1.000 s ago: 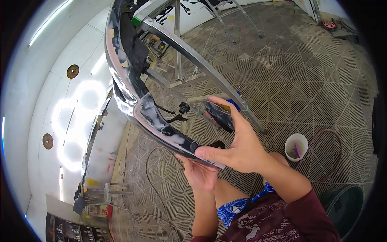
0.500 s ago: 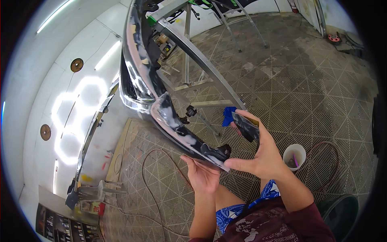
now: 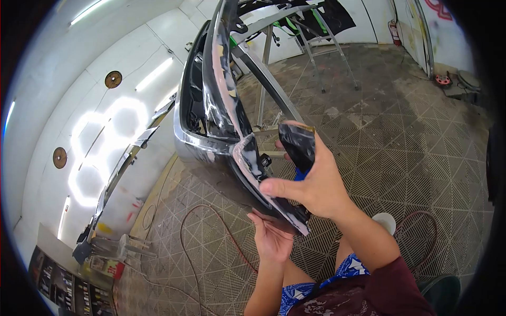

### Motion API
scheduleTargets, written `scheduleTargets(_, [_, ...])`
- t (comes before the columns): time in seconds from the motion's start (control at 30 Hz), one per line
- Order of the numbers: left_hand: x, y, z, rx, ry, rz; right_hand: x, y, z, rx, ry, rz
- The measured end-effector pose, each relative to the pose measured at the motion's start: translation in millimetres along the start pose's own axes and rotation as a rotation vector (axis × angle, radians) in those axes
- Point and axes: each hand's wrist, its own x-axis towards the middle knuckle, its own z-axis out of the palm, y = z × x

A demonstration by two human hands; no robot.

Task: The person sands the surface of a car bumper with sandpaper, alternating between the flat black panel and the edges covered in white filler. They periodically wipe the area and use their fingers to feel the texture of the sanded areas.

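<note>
A black car bumper (image 3: 213,152) with pink and whitish filler patches along its edge runs from the top centre down to the lower middle. My left hand (image 3: 272,238) supports its lower end from beneath, fingers partly hidden behind it. My right hand (image 3: 319,187) holds a dark, flat sanding pad or sheet (image 3: 298,145) between its fingers, clear of the bumper surface, while the thumb rests on the filler-covered edge. A bit of blue material (image 3: 301,174) shows just below the pad.
Behind the bumper stands a metal frame (image 3: 274,87). A white bucket (image 3: 385,223) is partly hidden by my right forearm, near a hose (image 3: 436,231). Another hose (image 3: 182,231) crosses the patterned floor (image 3: 390,158) at left. A dark green container (image 3: 441,293) stands lower right.
My right hand has moved up and left along the bumper edge with the dark pad. The view has shifted, showing more of the bumper's outer face, and the bucket is now mostly covered.
</note>
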Motion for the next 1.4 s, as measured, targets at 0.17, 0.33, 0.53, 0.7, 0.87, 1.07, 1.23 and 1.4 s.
scheduleTargets(0.17, [0.8,2.5,-5.7,0.041,0.016,0.003,24.9,-3.1,10.7,-0.052,0.138,-0.151])
scheduleTargets(0.33, [0.1,0.9,-2.8,0.084,0.039,-0.014,21.0,-14.0,-9.9,0.117,0.121,-0.001])
scheduleTargets(0.53, [0.6,0.0,-5.3,-0.004,-0.011,-0.007,4.3,-1.9,-6.5,0.004,-0.032,-0.004])
scheduleTargets(0.7, [2.9,2.4,-8.4,-0.038,-0.096,-0.033,0.4,1.0,-8.6,0.096,-0.102,0.119])
scheduleTargets(0.87, [4.0,1.1,-6.4,-0.013,-0.030,-0.029,-7.8,7.4,-14.5,0.142,-0.129,0.201])
scheduleTargets(1.07, [4.2,1.2,-6.2,0.027,0.022,-0.032,-17.3,13.8,-22.7,0.172,-0.126,0.184])
scheduleTargets(1.23, [3.9,1.5,-15.5,-0.008,0.033,-0.035,-27.3,12.1,-22.3,0.231,0.106,0.140])
scheduleTargets(1.4, [3.5,1.1,-13.1,0.000,-0.002,-0.023,-29.7,-3.4,-43.8,0.204,-0.181,0.206])
